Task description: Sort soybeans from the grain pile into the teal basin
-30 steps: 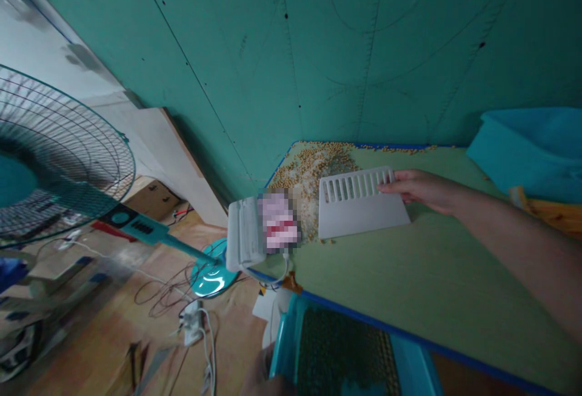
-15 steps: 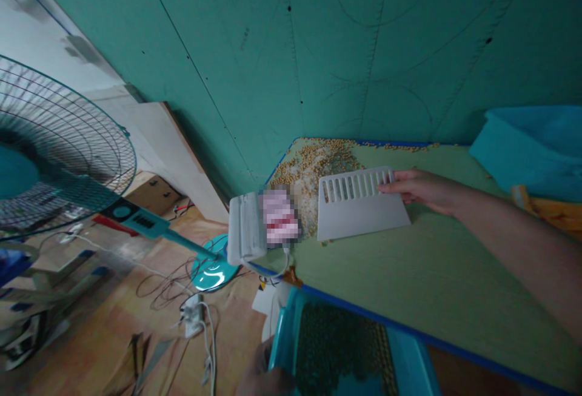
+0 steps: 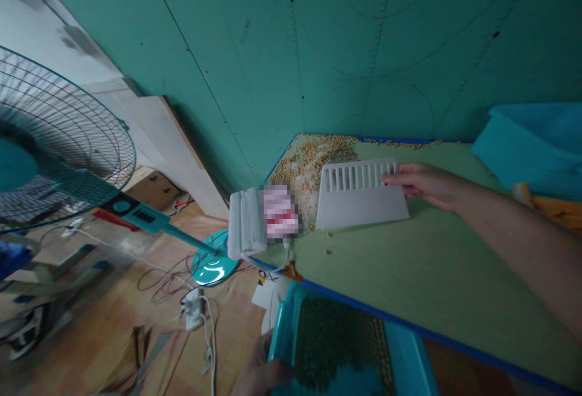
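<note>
Right arm comes in from the right edge, forearm slanting up and left over the light-green tabletop (image 3: pixel 436 275), wrist fairly straight. Right hand (image 3: pixel 416 181) pinches the upper right corner of a white slotted scraper (image 3: pixel 364 207), thumb on the near face, fingers behind; grip closed, no slack. Scraper tilted, slots up, long plain edge down at the tabletop. Yellow beans (image 3: pixel 318 152) mixed with whitish grains are heaped beyond and left of it, in the far left corner; a couple of loose beans nearer. Left hand (image 3: pixel 261 369) low at the bottom edge, partly cut off and dim: closed around the left rim of a teal tub (image 3: pixel 411 353), thumb over the rim, fingers outside. Tub sits below the tabletop's near edge, dark green beans inside, tan ones along the right.
</note>
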Demonstrator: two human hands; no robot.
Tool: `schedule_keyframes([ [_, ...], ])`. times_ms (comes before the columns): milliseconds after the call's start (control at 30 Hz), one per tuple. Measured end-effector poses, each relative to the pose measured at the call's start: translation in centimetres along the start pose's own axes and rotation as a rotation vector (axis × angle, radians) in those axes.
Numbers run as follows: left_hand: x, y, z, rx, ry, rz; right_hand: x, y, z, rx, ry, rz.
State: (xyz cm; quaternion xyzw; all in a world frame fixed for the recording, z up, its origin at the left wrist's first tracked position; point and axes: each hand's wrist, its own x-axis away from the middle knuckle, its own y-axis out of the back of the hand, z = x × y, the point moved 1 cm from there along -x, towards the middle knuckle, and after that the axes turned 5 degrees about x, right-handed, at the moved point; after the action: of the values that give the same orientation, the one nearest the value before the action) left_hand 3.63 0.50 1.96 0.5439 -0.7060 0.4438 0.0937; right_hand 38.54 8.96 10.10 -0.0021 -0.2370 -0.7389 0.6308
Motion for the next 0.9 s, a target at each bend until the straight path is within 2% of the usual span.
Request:
schedule_keyframes([
  [200, -0.2, 0.4, 0.2, -0.032, -0.011, 0.015, 0.0, 0.6, 0.0, -0.004, -0.057, -0.037],
  [367, -0.2, 0.8, 0.4, -0.101, -0.030, -0.038, 0.0, 1.0, -0.4, 0.011, -0.057, 0.006],
  [533, -0.2, 1.3, 0.7, -0.144, 0.000, -0.042, 0.0, 1.0, -0.5, 0.043, -0.028, 0.087],
  [633, -0.2, 1.7, 1.0, -0.177, -0.007, -0.062, 0.4, 0.8, -0.4, 0.077, 0.004, 0.185],
  [733, -0.4, 1.8, 1.2, -0.141, -0.005, -0.074, 1.0, 0.3, -0.4, 0.135, 0.024, 0.371],
  [900, -1.5, 1.4, 1.1, -0.110, 0.033, 0.084, 2.2, -1.0, -0.2, 0.220, 0.000, 0.681],
])
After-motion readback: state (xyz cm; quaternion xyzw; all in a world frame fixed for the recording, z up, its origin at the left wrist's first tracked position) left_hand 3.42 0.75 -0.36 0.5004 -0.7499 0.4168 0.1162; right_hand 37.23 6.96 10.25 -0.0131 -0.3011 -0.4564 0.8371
